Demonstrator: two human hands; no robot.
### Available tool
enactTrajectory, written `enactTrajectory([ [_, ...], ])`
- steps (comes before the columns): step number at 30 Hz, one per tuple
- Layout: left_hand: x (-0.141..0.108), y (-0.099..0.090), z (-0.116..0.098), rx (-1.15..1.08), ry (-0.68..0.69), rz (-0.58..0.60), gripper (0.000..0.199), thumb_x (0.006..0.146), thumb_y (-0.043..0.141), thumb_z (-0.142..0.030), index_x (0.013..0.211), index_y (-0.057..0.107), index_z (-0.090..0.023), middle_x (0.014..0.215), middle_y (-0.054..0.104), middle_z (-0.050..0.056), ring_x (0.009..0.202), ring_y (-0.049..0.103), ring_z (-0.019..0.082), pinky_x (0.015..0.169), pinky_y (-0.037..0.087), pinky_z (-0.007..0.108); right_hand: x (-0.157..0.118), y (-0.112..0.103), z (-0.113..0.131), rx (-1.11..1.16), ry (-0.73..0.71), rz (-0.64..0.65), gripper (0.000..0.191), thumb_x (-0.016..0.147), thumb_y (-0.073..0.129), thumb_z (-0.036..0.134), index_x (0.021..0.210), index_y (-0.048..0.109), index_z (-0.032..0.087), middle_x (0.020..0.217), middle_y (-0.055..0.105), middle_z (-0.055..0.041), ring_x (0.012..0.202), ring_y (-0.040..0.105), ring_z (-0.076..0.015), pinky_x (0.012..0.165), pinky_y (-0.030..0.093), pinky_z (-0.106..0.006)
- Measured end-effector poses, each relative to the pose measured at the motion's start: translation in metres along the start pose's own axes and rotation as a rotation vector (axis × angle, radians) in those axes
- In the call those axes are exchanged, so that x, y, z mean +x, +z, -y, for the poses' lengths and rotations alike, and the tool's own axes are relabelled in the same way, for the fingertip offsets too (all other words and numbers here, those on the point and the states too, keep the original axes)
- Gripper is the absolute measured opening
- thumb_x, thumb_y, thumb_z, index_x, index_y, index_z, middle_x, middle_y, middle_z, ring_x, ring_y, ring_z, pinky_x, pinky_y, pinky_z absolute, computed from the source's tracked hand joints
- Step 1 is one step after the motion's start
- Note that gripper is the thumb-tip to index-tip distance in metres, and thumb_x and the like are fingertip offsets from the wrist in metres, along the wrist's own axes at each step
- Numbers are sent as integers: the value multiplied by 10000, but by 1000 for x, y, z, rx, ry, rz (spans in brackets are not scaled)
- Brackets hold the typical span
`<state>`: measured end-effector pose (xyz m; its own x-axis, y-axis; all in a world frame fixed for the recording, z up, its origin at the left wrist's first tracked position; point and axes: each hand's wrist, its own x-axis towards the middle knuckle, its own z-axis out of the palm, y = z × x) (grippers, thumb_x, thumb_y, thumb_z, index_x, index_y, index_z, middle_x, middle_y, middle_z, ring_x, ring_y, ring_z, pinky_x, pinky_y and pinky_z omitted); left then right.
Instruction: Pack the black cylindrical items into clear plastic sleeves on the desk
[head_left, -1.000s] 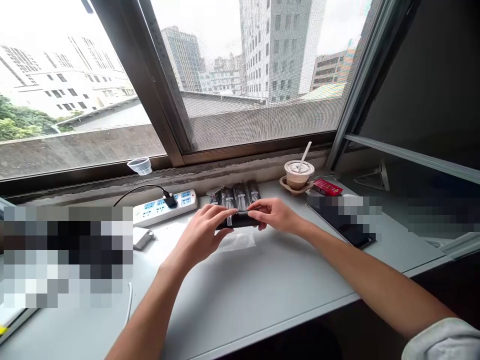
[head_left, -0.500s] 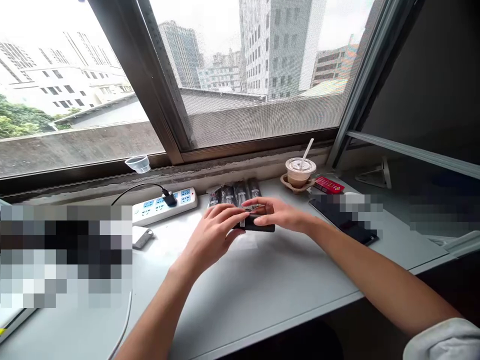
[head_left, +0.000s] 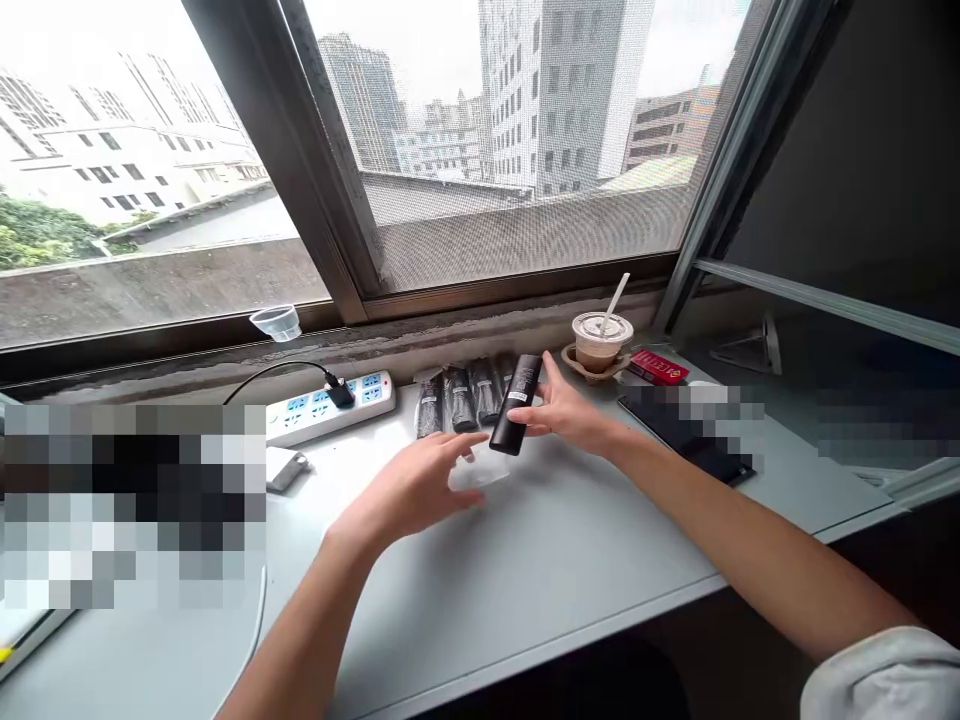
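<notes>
My right hand (head_left: 570,408) grips a slim black remote control (head_left: 516,405) between thumb and fingers. It is tilted upright above the table, and a small white label shows on the face toward me. My left hand (head_left: 420,490) is just left of its lower end, thumb and fingers apart, with nothing in it. A clear plastic piece (head_left: 484,467), perhaps a bag, lies under and beside the left fingers. Behind the hands, several black pieces in clear plastic wrap (head_left: 459,397) stand in a row by the wall; the rightmost is partly covered by the held remote.
A white power strip (head_left: 330,408) with a black plug lies at the back left, near a small white-and-grey adapter (head_left: 285,468). At the right are an iced drink cup (head_left: 600,340) in a cardboard holder, a red box (head_left: 658,366) and a dark phone-like slab (head_left: 686,440).
The remote control has turned from lying level between both hands to nearly upright in my right hand. My left hand has let go of it and moved slightly left and down.
</notes>
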<state>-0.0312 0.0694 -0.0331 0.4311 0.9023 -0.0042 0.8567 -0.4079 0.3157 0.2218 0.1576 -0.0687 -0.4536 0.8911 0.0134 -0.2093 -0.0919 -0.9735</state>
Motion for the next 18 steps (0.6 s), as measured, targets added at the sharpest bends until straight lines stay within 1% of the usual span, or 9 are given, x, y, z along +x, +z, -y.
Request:
enactTrajectory([
  [1,-1,-1,0,-1,0,-10,685,855,775,-401,1492,528,-358,1203,718,39,1037,684,273,877,544,391,1,-2,-2,-27,12,-26,1488,701,938,301,1615,-233,399,1494,505,-145,1174,676,-265,855,665,-430],
  [2,-1,-3,1,-2,3,-21,666,863,767,-402,1486,536,-351,1198,717,43,1055,676,275,891,541,393,2,-3,-3,-54,21,-41,1530,692,943,308,1593,-290,400,1527,473,-155,1173,681,-270,853,666,-432],
  [4,-3,-5,3,-13,12,-42,620,880,751,-405,1466,560,-338,1194,714,51,1082,666,276,908,538,393,3,-6,-3,-92,24,-43,1554,675,953,324,1588,-302,400,1560,443,-168,1157,694,-283,849,668,-444],
  [8,-3,-4,5,-47,34,-78,566,902,730,-429,1441,586,-332,1194,707,64,1083,660,272,904,543,391,5,-7,-4,-121,-21,-51,1537,646,969,351,1632,-210,365,1525,487,-193,1084,728,-301,804,677,-447],
  [11,-1,0,2,-72,50,-109,563,907,719,-464,1436,597,-314,1211,691,80,1064,665,271,896,552,395,8,-6,-5,-160,-68,-135,1485,618,983,361,1652,-81,322,1432,562,-204,1017,746,-308,762,680,-441],
  [13,0,2,-1,-106,59,-114,613,914,702,-502,1478,559,-310,1272,661,90,1072,668,267,888,563,388,10,-6,-4,-148,-92,-211,1417,618,982,374,1641,4,297,1393,578,-205,1014,745,-307,778,680,-444],
  [15,1,2,-5,-145,71,-118,676,926,677,-532,1538,487,-318,1344,620,97,1104,666,265,874,575,374,11,-5,-2,-110,-121,-274,1327,645,967,377,1617,69,280,1374,583,-196,1052,734,-304,817,678,-449],
  [18,1,2,-7,-182,81,-133,699,948,642,-541,1577,429,-322,1420,565,106,1162,650,271,860,584,359,10,-3,1,-69,-153,-297,1216,685,940,352,1585,125,280,1357,599,-169,1099,720,-295,875,666,-459],
])
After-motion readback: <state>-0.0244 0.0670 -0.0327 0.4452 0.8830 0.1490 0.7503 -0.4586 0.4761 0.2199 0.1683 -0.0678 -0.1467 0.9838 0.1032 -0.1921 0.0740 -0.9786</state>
